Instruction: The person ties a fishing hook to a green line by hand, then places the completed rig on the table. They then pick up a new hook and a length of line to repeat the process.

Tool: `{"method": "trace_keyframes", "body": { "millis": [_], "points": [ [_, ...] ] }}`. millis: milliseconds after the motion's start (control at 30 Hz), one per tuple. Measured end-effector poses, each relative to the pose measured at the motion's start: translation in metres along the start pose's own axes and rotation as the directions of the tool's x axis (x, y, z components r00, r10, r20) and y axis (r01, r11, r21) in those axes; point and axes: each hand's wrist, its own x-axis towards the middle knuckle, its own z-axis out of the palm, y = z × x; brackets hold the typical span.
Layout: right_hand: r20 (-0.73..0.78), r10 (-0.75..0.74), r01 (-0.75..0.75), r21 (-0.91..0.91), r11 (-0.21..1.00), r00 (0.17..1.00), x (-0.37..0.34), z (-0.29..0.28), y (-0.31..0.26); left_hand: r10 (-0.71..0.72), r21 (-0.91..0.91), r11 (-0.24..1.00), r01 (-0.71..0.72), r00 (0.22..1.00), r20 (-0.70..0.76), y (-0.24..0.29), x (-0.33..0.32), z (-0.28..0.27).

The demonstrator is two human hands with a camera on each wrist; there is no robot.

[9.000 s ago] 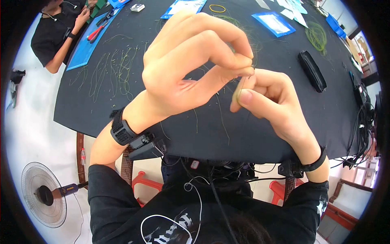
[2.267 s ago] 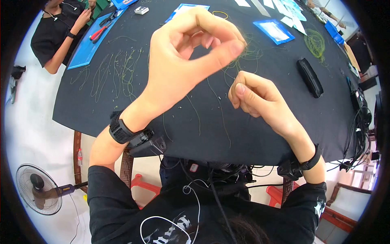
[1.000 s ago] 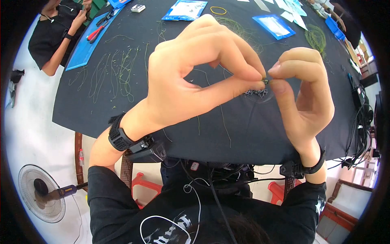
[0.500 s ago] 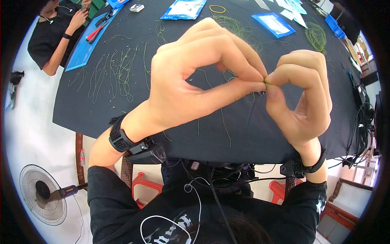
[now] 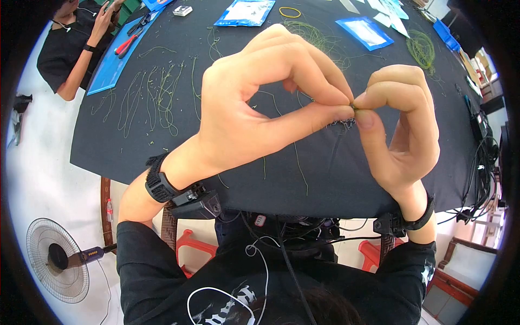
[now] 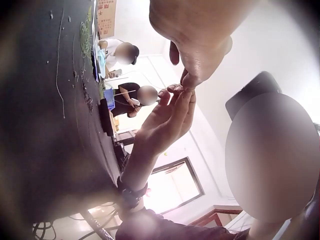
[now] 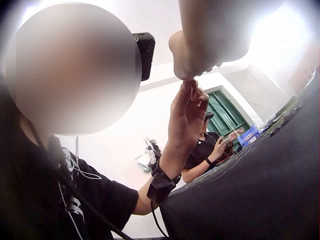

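Observation:
In the head view my left hand (image 5: 260, 103) and right hand (image 5: 403, 124) meet fingertip to fingertip above the dark table. Thumb and forefinger of each pinch a tiny bit of thin green line (image 5: 353, 108), mostly hidden by the fingertips; I cannot tell whether something small is fixed to it. Just beneath the fingertips lies a small heap of tiny metal pieces (image 5: 344, 124), partly covered by the left thumb. Both wrist views show the same meeting fingertips, raised clear of the table.
Cut lengths of green line (image 5: 157, 100) lie at the left, and a tangle of line (image 5: 319, 40) lies beyond my hands. Farther off are a coil (image 5: 421, 50), blue-edged packets (image 5: 365, 32) and red-handled pliers (image 5: 127, 45). Another person (image 5: 70, 49) sits at the far left.
Over several seconds my right hand has turned and moved right, and its fingertips now meet the left's in a pinch. In the last half second the hands have barely shifted.

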Motion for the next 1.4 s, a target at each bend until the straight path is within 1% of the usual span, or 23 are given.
{"method": "trace_keyframes", "body": {
  "millis": [133, 267, 333, 467, 500, 533, 567, 633, 667, 700, 767, 800, 833, 900, 967, 1033, 1133, 1200, 1233, 1300, 1333, 1400],
  "points": [
    [0.022, -0.013, 0.014, -0.025, 1.000, 1.000, 0.001, -0.002, -0.001, -0.016, -0.006, 1.000, 0.016, 1.000, -0.003, 0.000, -0.001, 0.001],
    [0.013, -0.037, 0.037, -0.057, 0.998, 0.999, -0.001, -0.001, 0.001, -0.018, -0.001, 1.000, 0.018, 1.000, -0.001, 0.000, -0.001, 0.002],
    [0.019, -0.087, 0.088, -0.084, 0.993, 0.996, -0.001, -0.001, 0.003, -0.021, -0.006, 1.000, 0.021, 1.000, -0.007, 0.000, -0.001, 0.002],
    [0.008, -0.076, 0.076, -0.019, 0.997, 0.997, -0.003, -0.001, 0.004, -0.002, 0.010, 1.000, 0.002, 1.000, 0.001, 0.002, 0.000, 0.001],
    [-0.002, 0.058, -0.058, 0.049, 0.997, 0.998, -0.004, 0.000, 0.001, 0.005, 0.010, 1.000, -0.005, 1.000, -0.003, 0.002, 0.000, 0.001],
    [-0.003, 0.190, -0.189, 0.118, 0.975, 0.982, -0.004, 0.000, -0.001, 0.012, 0.011, 1.000, -0.012, 1.000, -0.008, 0.002, 0.000, 0.001],
    [-0.003, 0.189, -0.188, 0.118, 0.975, 0.982, -0.003, 0.001, -0.001, 0.012, 0.011, 1.000, -0.012, 1.000, -0.008, 0.001, 0.000, 0.001],
    [0.153, 0.377, -0.406, 0.271, 0.873, 0.913, -0.003, 0.003, 0.000, 0.059, 0.005, 0.998, -0.059, 0.998, -0.005, 0.000, 0.001, 0.001],
    [0.270, 0.376, -0.455, 0.352, 0.818, 0.886, -0.002, 0.002, 0.003, 0.060, 0.004, 0.998, -0.060, 0.998, -0.005, 0.000, 0.001, 0.001],
    [0.269, 0.377, -0.455, 0.352, 0.818, 0.886, -0.004, 0.004, 0.006, 0.053, -0.004, 0.999, -0.053, 0.998, -0.013, -0.001, 0.001, 0.001],
    [0.396, 0.381, -0.545, 0.501, 0.672, 0.835, -0.009, 0.008, 0.010, 0.048, -0.013, 0.999, -0.049, 0.999, -0.021, -0.001, 0.000, 0.001],
    [0.403, 0.387, -0.559, 0.576, 0.596, 0.829, -0.009, 0.010, 0.006, 0.032, -0.031, 0.999, -0.033, 0.999, -0.025, 0.001, 0.000, 0.001],
    [0.403, 0.387, -0.558, 0.576, 0.597, 0.829, -0.011, 0.012, 0.007, 0.015, -0.048, 0.999, -0.017, 0.999, -0.029, 0.001, -0.001, 0.001],
    [0.443, 0.368, -0.575, 0.665, 0.477, 0.818, -0.016, 0.016, 0.010, 0.027, -0.043, 0.999, -0.028, 0.999, -0.024, 0.001, 0.000, 0.000],
    [0.435, 0.364, -0.566, 0.675, 0.474, 0.824, -0.017, 0.015, 0.011, 0.038, -0.039, 0.998, -0.039, 0.999, -0.018, 0.001, -0.001, 0.000],
    [0.426, 0.361, -0.556, 0.686, 0.469, 0.830, -0.017, 0.015, 0.011, 0.020, -0.065, 0.998, -0.023, 0.999, -0.045, 0.002, -0.001, 0.002],
    [0.437, 0.371, -0.573, 0.656, 0.492, 0.819, -0.017, 0.017, 0.008, 0.024, -0.046, 0.999, -0.025, 0.999, -0.028, 0.001, -0.002, 0.000],
    [0.441, 0.402, -0.565, 0.778, 0.274, 0.803, -0.018, 0.020, 0.007, 0.002, -0.045, 0.999, -0.004, 1.000, -0.027, 0.002, -0.003, -0.001],
    [0.440, 0.403, -0.564, 0.779, 0.274, 0.803, -0.018, 0.018, 0.007, -0.020, -0.044, 0.999, 0.019, 0.999, -0.028, 0.003, -0.003, -0.001],
    [0.537, 0.367, -0.623, 0.763, 0.173, 0.759, -0.018, 0.012, 0.010, -0.015, -0.044, 0.999, 0.013, 1.000, -0.026, 0.002, -0.003, -0.001],
    [0.537, 0.368, -0.623, 0.763, 0.173, 0.760, -0.018, 0.012, 0.011, -0.010, -0.043, 0.999, 0.009, 1.000, -0.025, 0.002, -0.003, -0.001],
    [0.485, 0.317, -0.574, 0.751, 0.327, 0.815, -0.020, 0.013, 0.013, -0.018, -0.054, 0.998, 0.017, 0.999, -0.031, 0.002, -0.003, 0.000]
  ]
}}
